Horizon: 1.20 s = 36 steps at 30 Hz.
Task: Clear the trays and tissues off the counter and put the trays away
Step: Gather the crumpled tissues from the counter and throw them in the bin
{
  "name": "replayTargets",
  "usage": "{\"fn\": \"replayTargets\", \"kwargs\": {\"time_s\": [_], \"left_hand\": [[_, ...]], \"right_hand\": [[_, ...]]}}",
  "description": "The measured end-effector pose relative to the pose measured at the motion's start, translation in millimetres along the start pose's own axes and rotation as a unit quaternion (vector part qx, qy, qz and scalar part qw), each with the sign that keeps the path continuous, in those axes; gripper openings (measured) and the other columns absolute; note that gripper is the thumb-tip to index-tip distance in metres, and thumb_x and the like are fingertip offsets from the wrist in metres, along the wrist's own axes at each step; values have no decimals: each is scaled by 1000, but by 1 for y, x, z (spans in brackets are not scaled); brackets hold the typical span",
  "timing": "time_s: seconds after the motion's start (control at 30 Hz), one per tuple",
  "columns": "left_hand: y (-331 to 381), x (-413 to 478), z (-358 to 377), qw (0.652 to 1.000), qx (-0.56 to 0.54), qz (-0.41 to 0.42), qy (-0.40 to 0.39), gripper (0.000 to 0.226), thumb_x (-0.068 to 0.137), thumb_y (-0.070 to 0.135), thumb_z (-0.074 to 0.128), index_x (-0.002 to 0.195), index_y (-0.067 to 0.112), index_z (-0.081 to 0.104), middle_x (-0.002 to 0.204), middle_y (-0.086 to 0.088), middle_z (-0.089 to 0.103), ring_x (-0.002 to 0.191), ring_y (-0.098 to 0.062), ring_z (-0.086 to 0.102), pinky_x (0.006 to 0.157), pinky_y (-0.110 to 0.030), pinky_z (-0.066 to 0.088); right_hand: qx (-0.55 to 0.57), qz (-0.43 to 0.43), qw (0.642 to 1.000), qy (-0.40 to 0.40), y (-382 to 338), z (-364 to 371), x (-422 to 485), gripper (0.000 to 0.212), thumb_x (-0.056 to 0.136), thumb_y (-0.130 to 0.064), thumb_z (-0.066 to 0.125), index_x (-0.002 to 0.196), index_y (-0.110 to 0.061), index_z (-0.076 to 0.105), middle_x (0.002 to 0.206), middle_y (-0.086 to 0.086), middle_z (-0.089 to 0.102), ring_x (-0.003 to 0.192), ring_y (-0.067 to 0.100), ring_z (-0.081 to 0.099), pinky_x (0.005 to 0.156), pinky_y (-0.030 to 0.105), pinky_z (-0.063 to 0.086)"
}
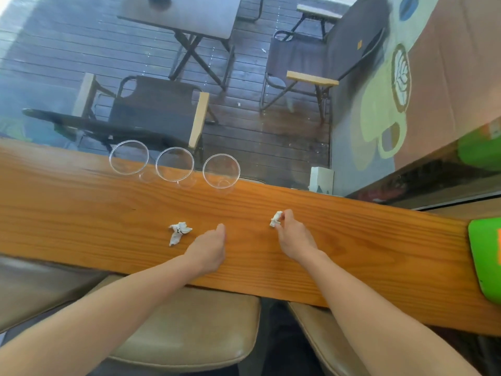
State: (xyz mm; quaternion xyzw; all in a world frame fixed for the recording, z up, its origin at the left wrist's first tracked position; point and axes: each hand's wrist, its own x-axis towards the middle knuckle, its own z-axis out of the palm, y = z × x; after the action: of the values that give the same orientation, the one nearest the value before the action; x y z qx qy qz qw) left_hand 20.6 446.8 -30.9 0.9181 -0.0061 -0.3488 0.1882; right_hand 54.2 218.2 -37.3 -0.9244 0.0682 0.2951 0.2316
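Note:
Two crumpled white tissues lie on the wooden counter point(81, 213). My right hand point(294, 234) pinches the smaller tissue point(276, 219) at its fingertips, near the counter's middle. The larger tissue point(179, 232) lies loose to the left. My left hand point(210, 248) rests on the wood just right of that tissue, fingers curled under and holding nothing. A green tray point(485, 256) sits at the counter's right end, partly cut off by the frame edge.
Three clear plastic cups point(129, 161) point(175, 168) point(221, 171) stand in a row along the counter's far edge by the window. A white napkin box point(321, 181) stands at the far right edge. Padded stools point(189, 329) sit below the counter's near edge.

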Motion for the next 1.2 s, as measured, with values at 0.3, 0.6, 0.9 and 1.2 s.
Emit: {"fn": "replayTargets", "kwargs": {"time_s": [0.3, 0.6, 0.9, 1.2], "left_hand": [[-56, 14, 13, 994, 86, 34, 58, 35, 97, 48, 50, 114, 19, 40, 91, -3, 68, 81, -25, 68, 64, -37, 54], [-66, 10, 24, 993, 90, 76, 34, 20, 105, 30, 37, 106, 11, 44, 96, -9, 65, 84, -30, 65, 66, -42, 52], [-99, -15, 4, 982, 157, 60, 82, 46, 101, 53, 26, 77, 20, 49, 80, -5, 68, 73, -26, 66, 54, -32, 38], [-127, -11, -15, 987, 88, -36, 133, 34, 102, 47, 33, 116, 16, 37, 74, -2, 65, 58, -24, 59, 50, -36, 47]], "right_hand": [[-10, 49, 998, 45, -14, 31, 12, 35, 103, -32, 42, 135, -18, 40, 118, 7, 56, 94, 25, 60, 82, 46, 54], [-5, 85, 995, 59, -17, 44, 19, 16, 103, -27, 39, 103, -13, 46, 98, 10, 59, 85, 28, 58, 78, 47, 53], [19, 49, 998, -46, -64, 65, -2, 12, 93, -30, 43, 93, -18, 45, 83, 3, 55, 69, 19, 53, 52, 33, 39], [21, -89, 990, -105, -158, 99, 0, 18, 105, -26, 37, 107, -12, 48, 103, 16, 62, 83, 30, 53, 69, 39, 43]]}}
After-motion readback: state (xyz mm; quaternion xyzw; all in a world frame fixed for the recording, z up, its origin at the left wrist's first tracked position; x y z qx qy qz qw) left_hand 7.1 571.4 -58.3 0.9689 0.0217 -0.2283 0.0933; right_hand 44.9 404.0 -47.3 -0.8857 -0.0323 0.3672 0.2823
